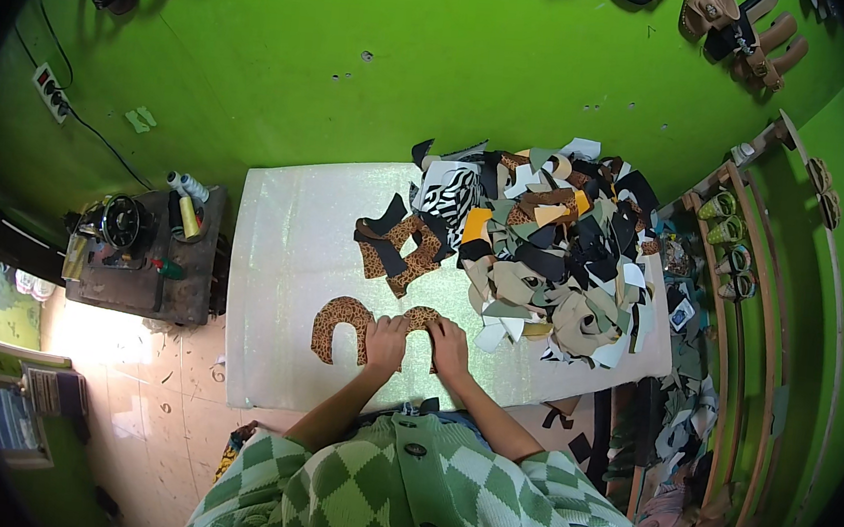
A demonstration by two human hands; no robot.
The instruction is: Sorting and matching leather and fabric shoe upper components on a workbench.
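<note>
On the pale, shimmering sheet over the table point(292, 252) lie two leopard-print U-shaped cut pieces, side by side near the front edge. The left U-shaped piece point(340, 311) lies flat and free, its curve facing away from me. My left hand point(386, 343) grips the left leg of the right U-shaped piece point(421, 317), fingers bent and close together. Its other leg is between the fingers and thumb of my right hand point(450, 350). My hands partly cover this piece. Just beyond them lie leopard-print scraps point(407, 280) and black scraps point(386, 218).
A large heap of mixed offcuts point(553, 260) covers the table's right side. To the left stands a sewing machine point(124, 222) on a dark stand, with thread cones point(188, 215). A wooden rack with sandals point(726, 230) leans at the right; more material lies below it.
</note>
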